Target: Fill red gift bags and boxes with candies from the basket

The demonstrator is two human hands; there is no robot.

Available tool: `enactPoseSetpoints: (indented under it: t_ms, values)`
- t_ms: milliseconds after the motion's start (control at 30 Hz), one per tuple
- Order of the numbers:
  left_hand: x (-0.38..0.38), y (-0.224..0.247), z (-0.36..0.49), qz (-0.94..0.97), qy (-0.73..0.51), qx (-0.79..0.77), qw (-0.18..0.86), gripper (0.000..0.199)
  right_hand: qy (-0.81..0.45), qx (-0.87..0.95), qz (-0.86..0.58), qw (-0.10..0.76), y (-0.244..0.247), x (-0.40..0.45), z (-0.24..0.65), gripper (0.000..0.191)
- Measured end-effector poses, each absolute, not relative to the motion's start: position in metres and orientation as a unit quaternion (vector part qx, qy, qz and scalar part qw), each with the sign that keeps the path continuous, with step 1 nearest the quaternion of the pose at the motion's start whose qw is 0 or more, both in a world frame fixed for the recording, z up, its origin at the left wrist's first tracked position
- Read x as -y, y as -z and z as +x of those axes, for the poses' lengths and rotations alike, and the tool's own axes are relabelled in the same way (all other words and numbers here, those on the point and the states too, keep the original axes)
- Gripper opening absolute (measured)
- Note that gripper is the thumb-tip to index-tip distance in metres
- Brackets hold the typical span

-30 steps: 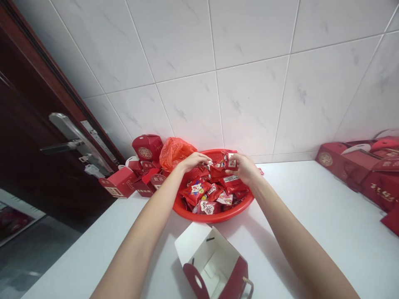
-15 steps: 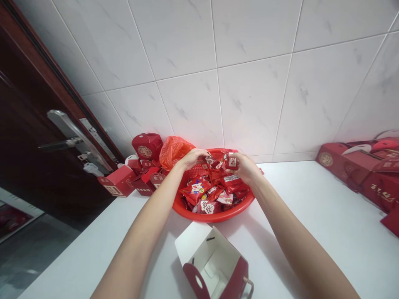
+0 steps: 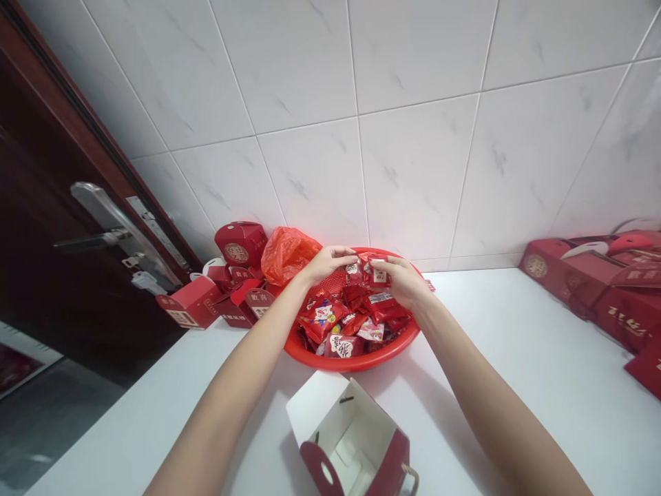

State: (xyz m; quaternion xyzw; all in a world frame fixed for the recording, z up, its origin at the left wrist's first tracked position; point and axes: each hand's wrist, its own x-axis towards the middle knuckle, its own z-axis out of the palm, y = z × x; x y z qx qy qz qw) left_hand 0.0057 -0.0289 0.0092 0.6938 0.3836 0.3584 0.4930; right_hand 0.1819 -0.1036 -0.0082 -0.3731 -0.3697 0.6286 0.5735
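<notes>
Above the far side of a red plastic basket, my left hand pinches a small dark red snack packet with white markings. Close beside it, my right hand grips another red snack packet with a pale label, its fingers closed round the right side. Several red wrapped snacks fill the basket below both hands. Nearer to me stands an open dark red gift box, white inside, with its flaps up and a cord handle at its right.
Folded red gift boxes cluster left of the basket, near a crumpled red plastic bag. More red boxes line the right of the white table. Behind is a tiled wall; a dark door with a metal handle stands left.
My right hand has moved slightly left and down, bringing its packet next to the one in my left hand. The left packet now shows more clearly between the fingers.
</notes>
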Motion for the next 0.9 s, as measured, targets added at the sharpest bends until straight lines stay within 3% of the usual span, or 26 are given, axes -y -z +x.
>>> enactPoseSetpoints:
  t_ms: [333,900]
  values:
    - [0.054,-0.019,0.015,0.682,-0.404,-0.404,0.456,0.059,-0.625,0.351,-0.355,0.600,0.004,0.107,0.183,0.007]
    - [0.069,-0.006,0.013,0.744,-0.390,-0.340,0.422,0.055,-0.580,0.415,-0.380,0.589,0.007,0.110,0.180,0.003]
